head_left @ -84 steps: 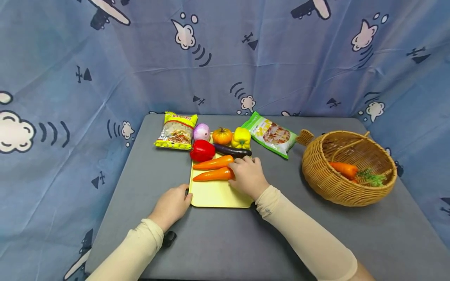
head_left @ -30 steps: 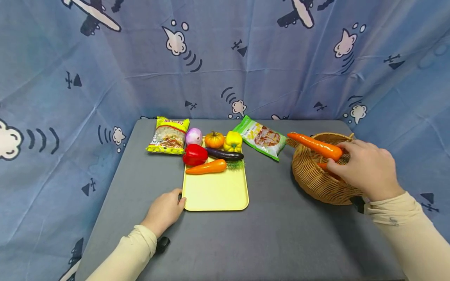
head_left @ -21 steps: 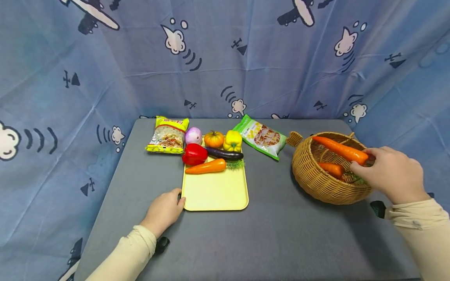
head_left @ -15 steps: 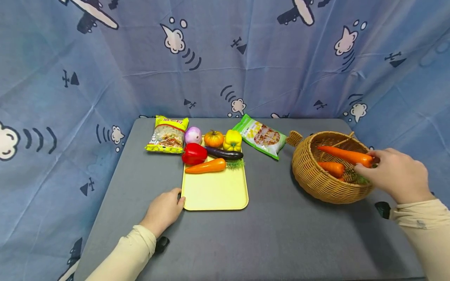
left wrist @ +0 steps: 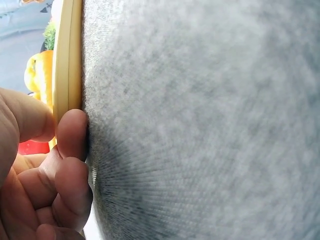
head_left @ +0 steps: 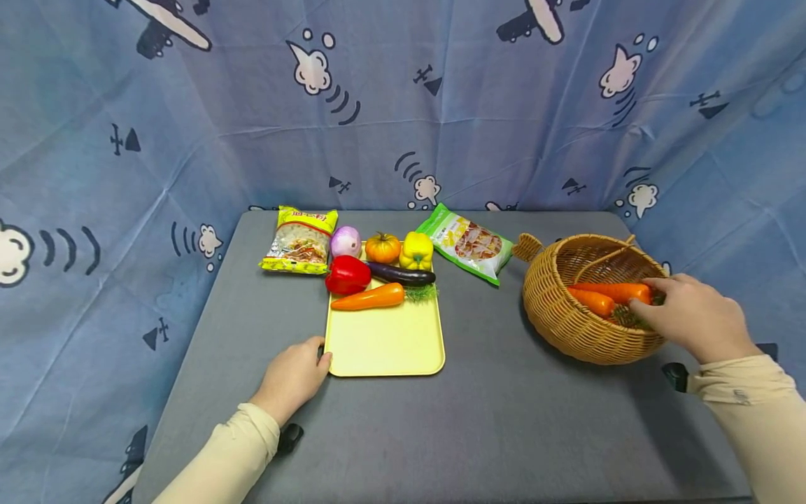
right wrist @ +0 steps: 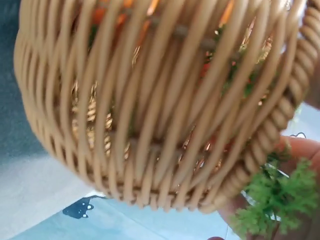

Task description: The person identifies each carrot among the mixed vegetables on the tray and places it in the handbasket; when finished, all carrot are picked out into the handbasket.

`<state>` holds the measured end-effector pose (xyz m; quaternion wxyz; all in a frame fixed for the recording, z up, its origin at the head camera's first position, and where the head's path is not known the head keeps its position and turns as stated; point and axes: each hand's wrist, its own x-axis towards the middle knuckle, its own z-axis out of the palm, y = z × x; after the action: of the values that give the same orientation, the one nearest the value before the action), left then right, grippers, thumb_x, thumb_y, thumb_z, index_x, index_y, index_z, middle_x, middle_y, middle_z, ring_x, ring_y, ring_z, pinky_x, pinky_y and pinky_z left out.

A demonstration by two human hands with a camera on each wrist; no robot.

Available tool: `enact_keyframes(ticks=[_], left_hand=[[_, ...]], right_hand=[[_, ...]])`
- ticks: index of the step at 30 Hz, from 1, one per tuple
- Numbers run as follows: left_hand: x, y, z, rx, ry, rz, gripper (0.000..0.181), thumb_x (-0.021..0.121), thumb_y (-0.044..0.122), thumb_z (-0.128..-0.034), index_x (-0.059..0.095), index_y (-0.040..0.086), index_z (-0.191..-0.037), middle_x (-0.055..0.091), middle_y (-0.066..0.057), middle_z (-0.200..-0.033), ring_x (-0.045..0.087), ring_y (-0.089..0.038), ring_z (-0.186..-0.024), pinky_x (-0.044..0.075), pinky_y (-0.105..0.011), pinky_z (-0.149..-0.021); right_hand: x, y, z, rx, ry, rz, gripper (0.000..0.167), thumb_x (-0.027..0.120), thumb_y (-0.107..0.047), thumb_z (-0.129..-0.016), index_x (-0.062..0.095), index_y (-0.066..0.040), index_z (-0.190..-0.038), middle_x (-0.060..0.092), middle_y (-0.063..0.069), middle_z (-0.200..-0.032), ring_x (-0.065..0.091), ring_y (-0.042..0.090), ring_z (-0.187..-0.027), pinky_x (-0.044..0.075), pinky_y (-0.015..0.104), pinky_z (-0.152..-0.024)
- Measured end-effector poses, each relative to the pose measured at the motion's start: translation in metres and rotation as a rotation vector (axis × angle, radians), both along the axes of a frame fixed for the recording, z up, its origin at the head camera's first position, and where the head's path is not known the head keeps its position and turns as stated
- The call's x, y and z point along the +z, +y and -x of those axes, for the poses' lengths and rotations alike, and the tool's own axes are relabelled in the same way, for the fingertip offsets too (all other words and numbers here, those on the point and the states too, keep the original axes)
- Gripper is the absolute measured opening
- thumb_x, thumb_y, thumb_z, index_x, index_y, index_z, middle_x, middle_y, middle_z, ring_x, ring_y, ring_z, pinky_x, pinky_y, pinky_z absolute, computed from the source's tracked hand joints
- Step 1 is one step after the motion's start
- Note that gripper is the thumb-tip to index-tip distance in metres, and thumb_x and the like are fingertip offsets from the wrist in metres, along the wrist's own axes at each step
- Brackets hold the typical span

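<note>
Lowered since half a second ago, the held carrot (head_left: pixel 620 292) is now down inside the wicker basket (head_left: pixel 569 332), just behind a second carrot (head_left: pixel 593 302). Fingers of the right hand (head_left: pixel 702 318) are curled in a narrow pinch about its leafy end, over the basket's near right rim (how firm the grip is, I cannot tell). On the table (head_left: pixel 504 413), the left hand (head_left: pixel 292 374) pinches the left edge of the yellow tray (head_left: pixel 384 346), thumb above and fingers curled beneath. A third carrot (head_left: pixel 371 299) lies across the tray, with a red pepper (head_left: pixel 348 276) and an eggplant (head_left: pixel 403 274) just behind it. Farther back sit an onion (head_left: pixel 345 242), a small pumpkin (head_left: pixel 382 248) and a yellow pepper (head_left: pixel 417 252).
</note>
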<state>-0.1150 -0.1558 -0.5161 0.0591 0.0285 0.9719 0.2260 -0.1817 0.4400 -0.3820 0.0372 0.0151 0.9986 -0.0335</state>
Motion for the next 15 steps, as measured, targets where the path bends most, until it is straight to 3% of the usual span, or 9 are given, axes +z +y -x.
enact_keyframes(ticks=[3, 8, 15], left_hand=[[0.000, 0.001, 0.000, 0.000, -0.003, 0.002, 0.038, 0.070, 0.022, -0.1048, 0.069, -0.006, -0.131, 0.076, -0.022, -0.114, 0.074, -0.039, -0.096, 0.060, -0.054, -0.080], [0.002, 0.001, 0.000, -0.001, -0.007, 0.008, 0.037, 0.070, 0.021, -0.1047, 0.069, -0.006, -0.130, 0.076, -0.022, -0.112, 0.074, -0.039, -0.094, 0.060, -0.054, -0.080], [0.002, 0.002, 0.000, 0.006, -0.020, 0.000, 0.039, 0.069, 0.021, -0.1053, 0.068, -0.007, -0.132, 0.075, -0.022, -0.114, 0.074, -0.038, -0.095, 0.060, -0.053, -0.081]], right_hand=[[-0.001, -0.003, -0.001, 0.010, 0.007, 0.018, 0.078, 0.057, -0.058, -0.104, 0.053, 0.005, -0.149, 0.045, 0.044, -0.143, 0.045, 0.065, -0.117, 0.042, 0.074, -0.076], [0.007, -0.025, -0.004, 0.033, 0.164, 0.076, 0.067, 0.058, -0.049, -0.105, 0.054, -0.004, -0.154, 0.046, 0.037, -0.147, 0.035, 0.066, -0.122, 0.030, 0.078, -0.082], [0.035, -0.080, -0.003, 0.157, 0.342, 0.126, 0.054, 0.066, -0.031, -0.100, 0.063, -0.003, -0.146, 0.058, 0.032, -0.138, 0.053, 0.057, -0.114, 0.041, 0.076, -0.084]])
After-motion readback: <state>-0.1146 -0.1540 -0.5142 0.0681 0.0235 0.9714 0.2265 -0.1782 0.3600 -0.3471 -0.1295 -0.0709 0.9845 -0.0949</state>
